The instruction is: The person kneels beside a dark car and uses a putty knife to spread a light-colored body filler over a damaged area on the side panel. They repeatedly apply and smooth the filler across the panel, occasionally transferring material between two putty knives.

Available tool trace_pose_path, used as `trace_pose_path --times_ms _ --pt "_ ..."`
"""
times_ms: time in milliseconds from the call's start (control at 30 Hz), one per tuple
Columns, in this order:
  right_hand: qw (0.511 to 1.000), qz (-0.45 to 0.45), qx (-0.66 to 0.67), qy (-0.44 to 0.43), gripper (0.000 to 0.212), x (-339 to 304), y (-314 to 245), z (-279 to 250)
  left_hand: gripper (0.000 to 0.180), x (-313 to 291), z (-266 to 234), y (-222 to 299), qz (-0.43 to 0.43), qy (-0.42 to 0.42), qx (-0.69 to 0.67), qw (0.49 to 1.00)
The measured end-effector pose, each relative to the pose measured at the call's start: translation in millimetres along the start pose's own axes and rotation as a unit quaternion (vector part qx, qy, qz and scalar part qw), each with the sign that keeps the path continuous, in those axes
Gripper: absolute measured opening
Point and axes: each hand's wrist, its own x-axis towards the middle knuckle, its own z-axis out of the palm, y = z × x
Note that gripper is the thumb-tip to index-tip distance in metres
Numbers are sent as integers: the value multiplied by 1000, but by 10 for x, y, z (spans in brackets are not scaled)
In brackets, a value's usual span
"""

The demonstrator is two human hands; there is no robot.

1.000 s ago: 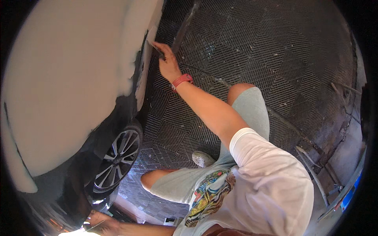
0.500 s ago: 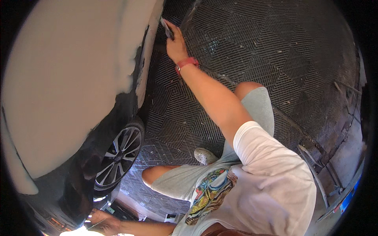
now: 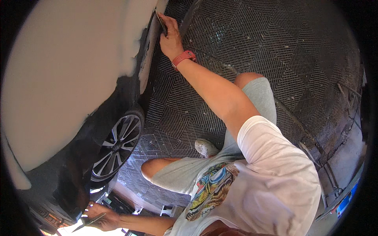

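Along the left runs a car body side [image 3: 71,74], with a broad smooth beige coat over black, and a spoked wheel [image 3: 117,146] below it. My right hand [image 3: 170,39], with a red watch [image 3: 184,58] on the wrist, is closed on a thin, flat, dark scraper [image 3: 161,23]. The scraper's edge meets the car's side near the top, or nearly so; contact is hard to tell. At the lower left, by the car's dark end, my left hand [image 3: 103,216] grips a thin flat blade [image 3: 93,221]. Glare there hides part of the blade and fingers.
Dark ribbed mats [image 3: 252,51] cover the floor. My bent knees [image 3: 157,169] face the wheel. Metal bars [image 3: 330,175] lie along the right edge. Behind my left forearm are dark and pale items [image 3: 122,206], unclear in kind.
My right hand has shifted slightly left and up, bringing the scraper close against the car's side. My left hand has turned a little, and its blade shows more plainly.
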Motion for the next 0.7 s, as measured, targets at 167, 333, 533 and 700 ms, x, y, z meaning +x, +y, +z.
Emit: trace_pose_path --times_ms 167,333,533,700 --pt "1000 6 -7 -25 85 -381 -204 59 26 -36 -46 35 -4 0 -13 1000" --pt "999 12 -27 -22 88 -735 -396 145 24 -46 -79 96 -3 4 -47 999" --pt "998 42 -16 -38 90 -1160 -592 256 33 -121 274 -35 -11 4 -43 999" --pt "998 40 -16 -48 90 -1587 -683 357 34 -154 408 -69 10 23 8 1000"
